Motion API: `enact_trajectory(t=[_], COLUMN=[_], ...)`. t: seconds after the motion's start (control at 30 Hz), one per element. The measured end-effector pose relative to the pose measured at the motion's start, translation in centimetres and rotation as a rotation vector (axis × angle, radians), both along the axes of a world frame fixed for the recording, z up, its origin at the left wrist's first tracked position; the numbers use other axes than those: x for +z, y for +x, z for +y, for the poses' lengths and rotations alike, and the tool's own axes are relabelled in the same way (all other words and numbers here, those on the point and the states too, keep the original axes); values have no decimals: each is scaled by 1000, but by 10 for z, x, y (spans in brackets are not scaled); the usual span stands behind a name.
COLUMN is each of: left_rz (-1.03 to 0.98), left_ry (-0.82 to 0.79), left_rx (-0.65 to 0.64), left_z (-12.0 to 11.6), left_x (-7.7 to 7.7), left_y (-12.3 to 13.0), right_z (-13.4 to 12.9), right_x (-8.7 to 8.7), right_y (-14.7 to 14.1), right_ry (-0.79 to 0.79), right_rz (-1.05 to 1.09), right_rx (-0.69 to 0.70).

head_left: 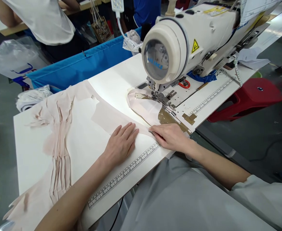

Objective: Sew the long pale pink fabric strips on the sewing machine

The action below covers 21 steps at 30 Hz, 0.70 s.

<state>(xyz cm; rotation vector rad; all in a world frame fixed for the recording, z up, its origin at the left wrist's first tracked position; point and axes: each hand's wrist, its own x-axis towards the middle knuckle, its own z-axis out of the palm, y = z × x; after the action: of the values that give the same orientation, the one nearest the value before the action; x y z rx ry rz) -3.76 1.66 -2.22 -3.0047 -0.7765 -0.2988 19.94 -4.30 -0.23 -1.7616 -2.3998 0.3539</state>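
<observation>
My left hand point(123, 141) lies flat on a long pale pink fabric strip point(114, 116), its fingers stretched towards the sewing machine. My right hand point(168, 136) is closed near the table's front edge, by the right end of the strip. A small grey tip shows at its thumb and forefinger; the rest is hidden. Another pale pink piece point(145, 108) curves beneath the sewing machine's needle area point(156, 94), just beyond my right hand. A pleated pale pink fabric point(61, 141) is spread over the left part of the white table point(88, 173).
The sewing machine point(191, 38) stands at the back right. Printed rulers point(123, 175) run along the table's front. Red-handled scissors point(184, 84) lie behind the needle. A blue cloth trough point(83, 62) borders the far side; a red stool point(251, 99) stands right. Another person sits beyond.
</observation>
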Motion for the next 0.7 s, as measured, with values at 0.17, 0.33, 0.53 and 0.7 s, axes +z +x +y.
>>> enact_trajectory(t=[0.17, 0.33, 0.53, 0.7], left_rz=[-30, -28, -45, -70], left_ry=[0, 19, 19, 26], left_rx=[-54, -78, -84, -100], left_z=[-6, -10, -10, -9], left_x=[-3, -5, -8, -10], left_y=[5, 8, 8, 7], right_z=[-1, 3, 9, 11], right_x=[-5, -14, -17, -16], right_y=[-3, -9, -15, -18], right_ry=[38, 106, 50, 41], right_rz=[23, 146, 93, 47], right_rx=[-12, -63, -34, -31])
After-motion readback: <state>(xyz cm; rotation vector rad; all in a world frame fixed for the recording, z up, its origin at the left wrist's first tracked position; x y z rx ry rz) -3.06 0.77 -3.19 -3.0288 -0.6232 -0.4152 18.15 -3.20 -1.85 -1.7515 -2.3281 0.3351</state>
